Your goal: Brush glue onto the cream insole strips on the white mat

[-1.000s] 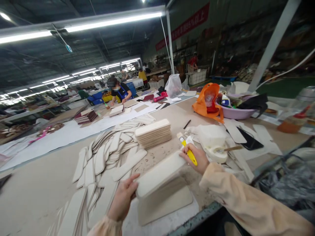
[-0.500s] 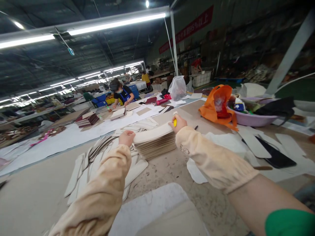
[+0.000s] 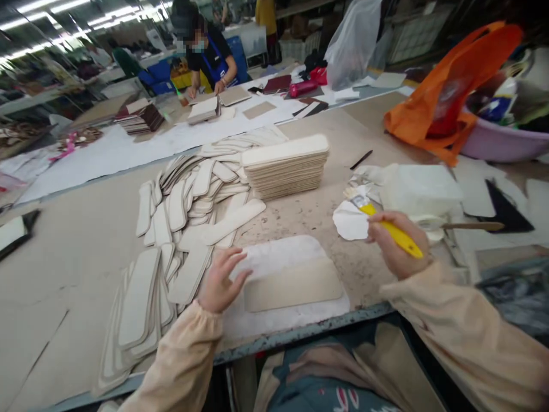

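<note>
My right hand [image 3: 397,240] grips a yellow-handled paintbrush [image 3: 398,236], its bristle end over a white scrap [image 3: 350,220] on the table. My left hand [image 3: 225,277], empty with fingers apart, hovers by the left edge of a beige rectangular panel [image 3: 295,286]. That panel lies flat on a larger white rounded sheet [image 3: 283,249] near the table's front edge. Beyond it stands a neat stack of cream strips [image 3: 285,166]. Left of my hand, many loose rounded strips [image 3: 139,297] lie in overlapping heaps.
A whitish block-shaped container [image 3: 422,189] and a brown stick [image 3: 472,226] are at right. Behind them are an orange bag [image 3: 433,109] and a purple basin [image 3: 501,137]. A dark thin tool [image 3: 361,159] lies beyond. Across the table, a co-worker [image 3: 210,57] handles panels.
Both hands have left the strip stack and come nearer to me. My left hand has opened near the beige panel; my right has carried the brush rightward. The view has tilted down.
</note>
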`<state>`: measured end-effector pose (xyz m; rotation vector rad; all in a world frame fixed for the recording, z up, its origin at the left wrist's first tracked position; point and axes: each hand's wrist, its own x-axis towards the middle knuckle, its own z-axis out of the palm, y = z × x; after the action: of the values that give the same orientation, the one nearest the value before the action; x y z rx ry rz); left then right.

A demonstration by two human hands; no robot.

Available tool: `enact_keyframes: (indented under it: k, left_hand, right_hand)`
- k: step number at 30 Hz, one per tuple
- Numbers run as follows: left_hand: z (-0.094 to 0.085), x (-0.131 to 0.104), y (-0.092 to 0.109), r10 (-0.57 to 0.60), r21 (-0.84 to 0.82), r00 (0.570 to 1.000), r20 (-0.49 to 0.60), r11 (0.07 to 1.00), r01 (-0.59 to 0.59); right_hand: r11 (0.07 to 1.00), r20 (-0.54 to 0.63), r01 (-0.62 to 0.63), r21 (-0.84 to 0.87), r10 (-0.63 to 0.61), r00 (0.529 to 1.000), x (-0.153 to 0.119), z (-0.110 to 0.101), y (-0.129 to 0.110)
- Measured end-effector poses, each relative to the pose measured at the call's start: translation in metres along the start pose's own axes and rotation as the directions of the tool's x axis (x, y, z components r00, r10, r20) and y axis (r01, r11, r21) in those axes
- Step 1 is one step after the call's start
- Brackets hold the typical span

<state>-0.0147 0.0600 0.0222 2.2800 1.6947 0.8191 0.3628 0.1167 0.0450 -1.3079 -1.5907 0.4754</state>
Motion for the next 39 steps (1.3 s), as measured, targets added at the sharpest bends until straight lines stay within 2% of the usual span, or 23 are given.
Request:
enact_keyframes:
  k: [2, 4, 6, 8, 10, 14, 17, 20, 23, 26, 28, 31, 34, 36, 39]
  left_hand:
    - [0.009, -0.055, 0.003, 0.033, 0.004, 0.991, 0.131, 0.999, -0.034]
    - [0.019, -0.086, 0.005, 0.059, 0.000, 0.978, 0.201, 0.998, -0.060]
    - [0.028, -0.097, 0.007, 0.071, 0.001, 0.977, 0.203, 0.997, -0.072]
    - [0.035, -0.097, 0.009, 0.068, 0.007, 0.986, 0.155, 0.998, -0.070]
    - [0.040, -0.094, 0.011, 0.062, 0.018, 0.993, 0.097, 0.998, -0.064]
    - [0.046, -0.095, 0.011, 0.043, 0.047, 0.999, 0.021, 0.998, -0.044]
    - [0.045, -0.103, 0.009, 0.055, 0.039, 0.998, -0.017, 0.998, -0.054]
    - [0.042, -0.111, 0.007, 0.085, 0.014, 0.995, -0.061, 0.996, -0.084]
    - [0.043, -0.114, 0.005, 0.117, 0.011, 0.992, -0.053, 0.993, -0.116]
    - [0.047, -0.114, 0.003, 0.149, 0.005, 0.988, -0.043, 0.989, -0.149]
    - [0.049, -0.113, 0.002, 0.162, -0.007, 0.984, -0.071, 0.987, -0.163]
    - [0.049, -0.113, 0.003, 0.172, -0.004, 0.981, -0.095, 0.985, -0.173]
    - [0.048, -0.113, 0.004, 0.171, 0.001, 0.981, -0.092, 0.985, -0.172]
    - [0.047, -0.113, 0.004, 0.169, -0.005, 0.981, -0.094, 0.985, -0.170]
    - [0.048, -0.112, 0.004, 0.167, -0.021, 0.981, -0.099, 0.985, -0.170]
  right_hand:
    - [0.993, 0.197, 0.099, -0.062, -0.085, 0.977, -0.052, 0.001, 0.005]
    - [0.973, 0.336, 0.229, -0.035, -0.204, 0.920, -0.090, 0.009, 0.010]
    - [0.947, 0.458, 0.320, -0.022, -0.275, 0.845, -0.113, 0.020, 0.014]
    - [0.930, 0.535, 0.364, -0.048, -0.283, 0.796, -0.121, 0.029, 0.019]
    - [0.923, 0.539, 0.370, -0.102, -0.261, 0.801, -0.120, 0.037, 0.027]
    - [0.918, 0.447, 0.343, -0.199, -0.227, 0.865, -0.107, 0.042, 0.037]
    - [0.924, 0.400, 0.329, -0.194, -0.231, 0.887, -0.101, 0.040, 0.025]
    - [0.958, 0.383, 0.274, -0.084, -0.223, 0.896, -0.102, 0.039, -0.008]
    - [0.993, 0.443, 0.096, 0.063, -0.114, 0.889, -0.106, 0.048, -0.047]
    - [0.983, 0.505, -0.114, 0.142, 0.028, 0.863, -0.109, 0.074, -0.075]
    - [0.966, 0.524, -0.194, 0.169, 0.079, 0.848, -0.110, 0.097, -0.084]
    - [0.938, 0.557, -0.293, 0.183, 0.147, 0.818, -0.110, 0.128, -0.088]
    - [0.912, 0.565, -0.380, 0.155, 0.233, 0.792, -0.109, 0.139, -0.082]
    - [0.915, 0.534, -0.387, 0.111, 0.273, 0.800, -0.105, 0.133, -0.073]
    - [0.936, 0.452, -0.353, 0.007, 0.312, 0.836, -0.093, 0.108, -0.051]
